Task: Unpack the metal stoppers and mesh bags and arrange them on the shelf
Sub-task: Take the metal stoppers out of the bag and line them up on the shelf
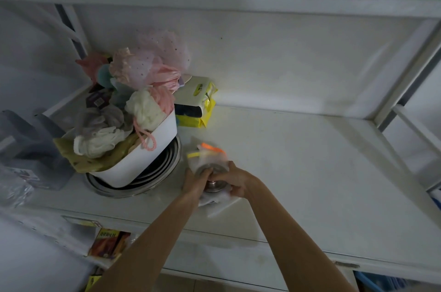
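Observation:
On the white shelf point(298, 160), both my hands hold a round metal stopper point(213, 173) wrapped in a clear plastic bag. My left hand point(195, 180) grips its left side and my right hand point(235, 182) grips its right side. A white mesh bag with orange and yellow drawstrings point(207, 154) lies bunched just beyond the stopper, touching it. The image is blurred, so I cannot tell whether the stopper is partly out of the plastic. Crumpled clear wrapping point(219, 202) sits under my hands.
To the left stands a white tub point(143, 160) heaped with bath puffs and mesh, resting on stacked metal bowls point(164, 167). Yellow packets point(198, 105) lie behind it. A grey plastic holder point(31, 143) is at far left. The shelf's right post point(405, 81) rises at right.

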The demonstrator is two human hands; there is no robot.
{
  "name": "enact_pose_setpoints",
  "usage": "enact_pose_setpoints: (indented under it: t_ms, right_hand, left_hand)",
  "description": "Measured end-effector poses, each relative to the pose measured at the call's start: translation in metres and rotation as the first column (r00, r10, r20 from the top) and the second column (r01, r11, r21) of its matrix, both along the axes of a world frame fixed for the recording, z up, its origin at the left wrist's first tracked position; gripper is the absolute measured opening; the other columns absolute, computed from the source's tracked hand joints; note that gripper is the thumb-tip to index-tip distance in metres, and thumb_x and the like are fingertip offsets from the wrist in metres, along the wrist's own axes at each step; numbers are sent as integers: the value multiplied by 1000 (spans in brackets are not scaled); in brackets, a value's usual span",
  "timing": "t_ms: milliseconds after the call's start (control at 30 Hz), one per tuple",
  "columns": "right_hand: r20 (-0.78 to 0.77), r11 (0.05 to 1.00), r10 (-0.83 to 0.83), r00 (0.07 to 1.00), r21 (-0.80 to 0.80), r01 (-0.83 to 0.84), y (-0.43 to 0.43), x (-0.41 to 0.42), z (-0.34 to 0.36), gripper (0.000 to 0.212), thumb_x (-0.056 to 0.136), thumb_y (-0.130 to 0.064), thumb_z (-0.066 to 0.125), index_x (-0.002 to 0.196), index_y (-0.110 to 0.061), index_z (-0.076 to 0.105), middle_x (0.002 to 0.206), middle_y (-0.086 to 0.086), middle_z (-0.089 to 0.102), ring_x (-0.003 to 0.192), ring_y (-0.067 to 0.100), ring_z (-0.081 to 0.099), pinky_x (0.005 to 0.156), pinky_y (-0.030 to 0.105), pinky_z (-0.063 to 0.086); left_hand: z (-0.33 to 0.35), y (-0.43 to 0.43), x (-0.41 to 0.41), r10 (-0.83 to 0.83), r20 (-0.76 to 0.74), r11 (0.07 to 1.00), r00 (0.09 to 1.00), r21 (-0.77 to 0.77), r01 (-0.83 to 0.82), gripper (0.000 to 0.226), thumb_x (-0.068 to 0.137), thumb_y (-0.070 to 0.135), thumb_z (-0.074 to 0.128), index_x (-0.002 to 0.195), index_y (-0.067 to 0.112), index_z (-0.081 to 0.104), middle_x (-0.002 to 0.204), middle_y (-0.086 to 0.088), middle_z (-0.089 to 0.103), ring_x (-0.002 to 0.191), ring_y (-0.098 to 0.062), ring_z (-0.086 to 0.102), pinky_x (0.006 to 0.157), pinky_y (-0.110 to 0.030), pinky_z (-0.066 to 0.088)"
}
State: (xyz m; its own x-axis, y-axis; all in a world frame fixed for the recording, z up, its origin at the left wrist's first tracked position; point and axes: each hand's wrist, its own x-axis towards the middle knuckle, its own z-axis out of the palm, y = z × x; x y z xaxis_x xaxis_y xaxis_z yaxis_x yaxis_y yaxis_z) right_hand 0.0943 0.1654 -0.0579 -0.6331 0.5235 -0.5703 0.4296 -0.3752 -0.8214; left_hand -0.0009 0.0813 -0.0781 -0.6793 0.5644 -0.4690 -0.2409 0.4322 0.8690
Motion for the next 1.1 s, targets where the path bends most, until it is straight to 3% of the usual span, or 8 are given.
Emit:
enact_pose_setpoints:
  t_ms: [100,200,367,600,767,867,967,1100]
  right_hand:
    - [-116,1000,16,993,-13,-18,-9,-1,-3,86,69,-6,73,142,-14,29,139,21,49,121,36,55,99,48,48]
    - [-38,998,20,999,61,-17,-11,3,-1,63,78,-11,75,131,-5,41,124,17,57,113,31,57,86,35,54]
    - [28,981,25,999,189,-30,-3,10,0,27,82,-9,72,102,-7,54,101,13,63,97,23,61,94,38,53]
    - [-63,993,39,997,112,-32,7,9,-7,79,48,-28,93,118,-8,59,115,16,68,108,30,65,99,47,52]
    - [-108,992,-63,992,101,74,20,-9,-5,98,38,-43,95,118,-2,56,113,17,69,102,29,68,94,45,55]
    - [-86,994,-105,991,35,108,18,-9,0,77,56,-27,91,117,6,56,118,24,66,107,33,66,99,47,52]
    - [-38,995,-99,994,6,100,14,-9,0,36,73,-21,81,99,-1,65,117,23,67,110,34,63,102,47,49]
    - [21,998,-64,998,22,63,16,-20,-6,85,47,-40,89,116,1,60,115,18,68,108,31,64,99,45,52]
  left_hand:
    - [7,-2,4,-17,22,998,1000,60,16,66,60,47,71,114,13,56,101,-16,71,92,-33,68,89,-47,55]
    - [8,0,7,-40,-12,995,999,91,41,41,77,26,68,113,8,59,101,-20,70,92,-34,68,85,-44,56]
    - [9,0,11,-45,-15,997,999,67,46,46,79,29,67,117,9,52,105,-20,68,95,-35,67,90,-50,54]
    - [23,-5,16,-84,-219,983,972,143,118,40,84,21,67,118,7,52,106,-10,63,98,-26,61,81,-31,48]
    - [41,15,-4,-152,-495,988,856,-45,150,41,84,34,64,104,0,54,116,-19,53,106,-33,55,84,-32,43]
    - [34,25,-10,-238,-494,971,836,-142,192,45,84,40,60,108,3,52,138,-23,40,127,-38,41,100,-38,38]
    - [29,26,-10,-247,-413,968,876,-143,205,38,86,38,59,104,5,53,122,-23,57,114,-37,53,88,-33,40]
    - [29,23,-19,-190,-331,980,924,-121,159,49,84,37,62,118,1,54,120,-22,61,113,-36,56,96,-38,42]
